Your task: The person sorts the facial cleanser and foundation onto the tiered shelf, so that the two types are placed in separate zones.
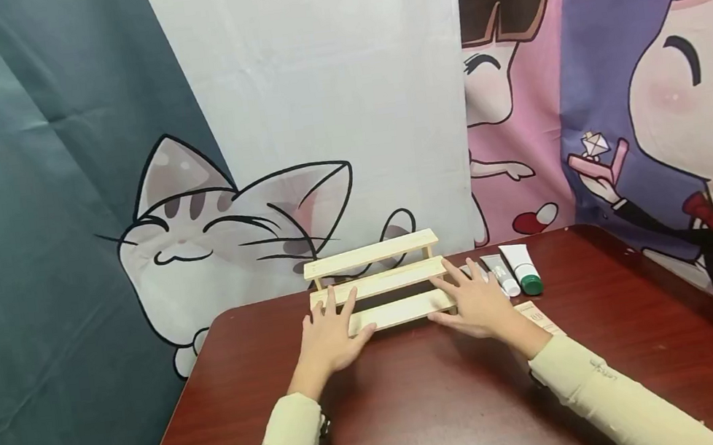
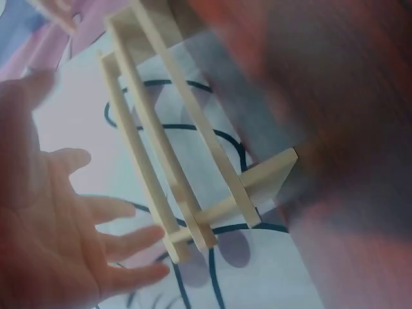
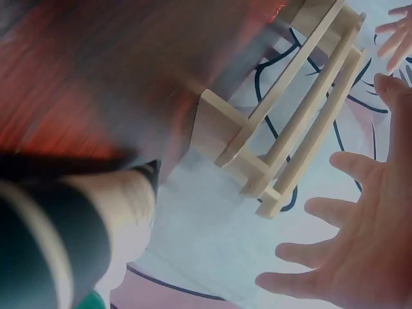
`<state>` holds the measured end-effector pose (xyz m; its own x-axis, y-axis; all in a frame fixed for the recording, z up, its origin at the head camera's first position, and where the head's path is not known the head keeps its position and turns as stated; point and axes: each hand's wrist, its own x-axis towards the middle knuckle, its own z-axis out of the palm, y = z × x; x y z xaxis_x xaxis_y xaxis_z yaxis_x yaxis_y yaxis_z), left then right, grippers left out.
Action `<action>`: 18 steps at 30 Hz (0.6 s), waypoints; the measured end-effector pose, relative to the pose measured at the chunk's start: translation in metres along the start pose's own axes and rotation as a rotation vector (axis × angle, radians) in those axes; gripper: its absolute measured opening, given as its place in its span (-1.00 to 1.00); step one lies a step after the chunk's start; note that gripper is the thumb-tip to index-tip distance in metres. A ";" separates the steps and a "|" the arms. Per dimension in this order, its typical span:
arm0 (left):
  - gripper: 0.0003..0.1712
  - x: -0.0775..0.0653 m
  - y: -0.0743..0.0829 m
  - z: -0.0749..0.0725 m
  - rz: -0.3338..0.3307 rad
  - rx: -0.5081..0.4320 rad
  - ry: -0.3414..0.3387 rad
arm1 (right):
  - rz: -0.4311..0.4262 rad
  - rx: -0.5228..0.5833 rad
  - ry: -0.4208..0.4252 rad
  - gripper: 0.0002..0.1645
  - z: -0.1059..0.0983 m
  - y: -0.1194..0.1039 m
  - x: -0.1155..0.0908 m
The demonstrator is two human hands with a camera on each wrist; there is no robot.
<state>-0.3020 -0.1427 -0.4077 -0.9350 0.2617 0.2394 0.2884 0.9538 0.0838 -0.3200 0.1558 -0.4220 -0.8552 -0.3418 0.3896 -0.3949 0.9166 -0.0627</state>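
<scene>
A small three-step rack of pale wood [image 1: 380, 285] stands at the back of the table. My left hand [image 1: 329, 339] is at its left end, fingers spread and thumb pointing inward. At the right end, my right hand [image 1: 476, 302] has its fingers spread too. Both wrist views show the rack's slats, with the left hand [image 2: 71, 219] and the right hand [image 3: 360, 219] each apart from the wood. Nothing is held in either hand.
Right of the rack lie a white tube with a green cap [image 1: 522, 270] and a grey tube [image 1: 500, 276]. Another tube is partly behind my right hand. A beige printed packet [image 1: 539, 317] lies under my right forearm. A cartoon curtain [image 1: 330, 108] hangs behind the reddish-brown table [image 1: 410, 400].
</scene>
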 end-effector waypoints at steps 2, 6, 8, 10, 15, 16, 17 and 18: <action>-0.16 -0.003 -0.006 -0.003 -0.003 -0.060 0.010 | 0.006 0.008 -0.002 -0.07 -0.003 0.003 -0.002; -0.35 -0.005 -0.016 -0.006 -0.032 -0.154 0.023 | 0.031 0.031 -0.023 -0.10 -0.006 0.012 -0.005; -0.41 -0.007 -0.021 -0.005 -0.055 -0.188 0.025 | 0.042 0.046 -0.038 -0.13 -0.006 0.017 -0.007; -0.46 -0.009 -0.026 -0.003 -0.073 -0.210 0.023 | 0.037 0.053 -0.036 -0.15 -0.007 0.020 -0.009; -0.48 -0.012 -0.041 -0.001 -0.109 -0.250 -0.029 | 0.040 0.081 -0.057 -0.14 -0.012 0.030 -0.013; -0.48 -0.012 -0.043 -0.001 -0.113 -0.263 -0.041 | 0.048 0.092 -0.070 -0.15 -0.014 0.032 -0.014; -0.48 -0.013 -0.045 -0.001 -0.117 -0.272 -0.051 | 0.054 0.103 -0.082 -0.17 -0.015 0.034 -0.015; -0.48 -0.013 -0.047 -0.001 -0.120 -0.281 -0.059 | 0.059 0.115 -0.091 -0.18 -0.017 0.036 -0.016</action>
<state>-0.3032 -0.1915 -0.4137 -0.9738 0.1657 0.1555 0.2133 0.9024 0.3744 -0.3146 0.1980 -0.4153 -0.9029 -0.3104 0.2975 -0.3745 0.9076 -0.1897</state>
